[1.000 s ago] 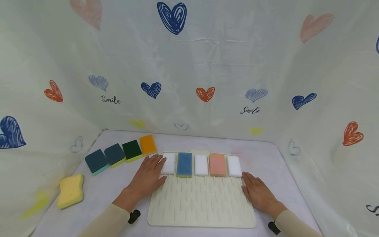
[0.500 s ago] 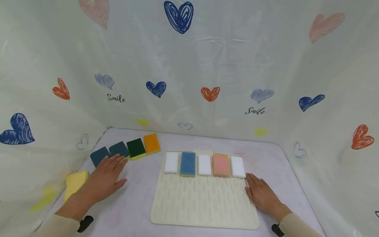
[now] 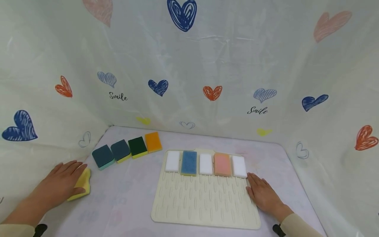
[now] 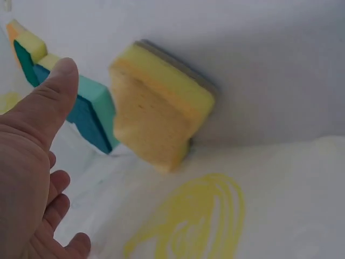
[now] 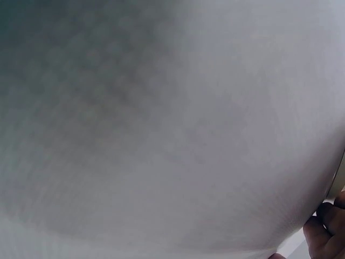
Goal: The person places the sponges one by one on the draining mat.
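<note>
at far left, the left hand is hovering at the yellow sponge, which is lying on the table, partly hidden by the fingers; the thumb is standing apart from the fingers, ungripped and clear of the sponge. next, a large teal sponge, a smaller teal sponge, a dark green sponge and an orange sponge are forming a slanted row. at centre, a cream mat is bearing five sponges along its far edge: white, blue, white, pink, white. at far right, the right hand is resting beside the mat's right edge, its fingers lying extended and unclamped; contact with the last white sponge is remaining unclear.
</note>
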Demonstrator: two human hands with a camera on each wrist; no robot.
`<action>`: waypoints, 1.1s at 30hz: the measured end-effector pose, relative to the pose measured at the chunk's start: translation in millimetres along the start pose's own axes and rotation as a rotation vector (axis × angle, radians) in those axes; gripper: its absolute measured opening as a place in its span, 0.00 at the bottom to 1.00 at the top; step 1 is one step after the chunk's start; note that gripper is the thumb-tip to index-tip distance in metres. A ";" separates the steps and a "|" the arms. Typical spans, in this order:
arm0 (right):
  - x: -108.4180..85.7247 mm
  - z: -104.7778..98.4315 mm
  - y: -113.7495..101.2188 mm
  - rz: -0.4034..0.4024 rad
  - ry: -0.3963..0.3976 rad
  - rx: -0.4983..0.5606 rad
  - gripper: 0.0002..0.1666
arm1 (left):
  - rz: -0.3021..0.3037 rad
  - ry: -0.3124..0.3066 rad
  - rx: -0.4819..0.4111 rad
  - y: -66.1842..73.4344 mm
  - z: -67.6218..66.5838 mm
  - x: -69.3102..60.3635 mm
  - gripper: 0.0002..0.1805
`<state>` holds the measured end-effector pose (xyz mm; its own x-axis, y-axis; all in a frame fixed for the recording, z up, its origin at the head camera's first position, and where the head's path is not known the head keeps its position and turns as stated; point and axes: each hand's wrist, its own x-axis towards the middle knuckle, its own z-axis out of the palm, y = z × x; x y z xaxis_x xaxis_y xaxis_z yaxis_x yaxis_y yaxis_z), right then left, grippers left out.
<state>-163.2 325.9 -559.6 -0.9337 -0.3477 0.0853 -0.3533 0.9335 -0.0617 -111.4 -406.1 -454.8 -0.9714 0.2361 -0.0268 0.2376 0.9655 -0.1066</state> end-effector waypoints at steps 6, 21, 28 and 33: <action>0.2 2.0 2.3 -0.004 0.010 0.002 0.36 | -0.008 -0.053 0.041 -7.3 7.4 -3.4 0.50; 1.0 1.2 2.7 -0.023 0.024 0.009 0.35 | -0.017 -0.052 0.115 -10.2 14.4 -6.0 0.48; -0.3 -1.8 1.8 -0.018 0.018 -0.002 0.36 | -0.040 -0.067 0.103 -10.6 14.2 -0.4 0.47; 0.1 -1.9 1.2 -0.023 0.023 0.005 0.35 | -0.056 -0.082 0.091 -11.7 14.9 1.9 0.47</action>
<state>-163.6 327.2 -557.8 -0.9237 -0.3671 0.1096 -0.3751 0.9248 -0.0641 -116.0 -418.6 -468.5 -0.9807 0.1686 -0.0986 0.1855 0.9621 -0.1999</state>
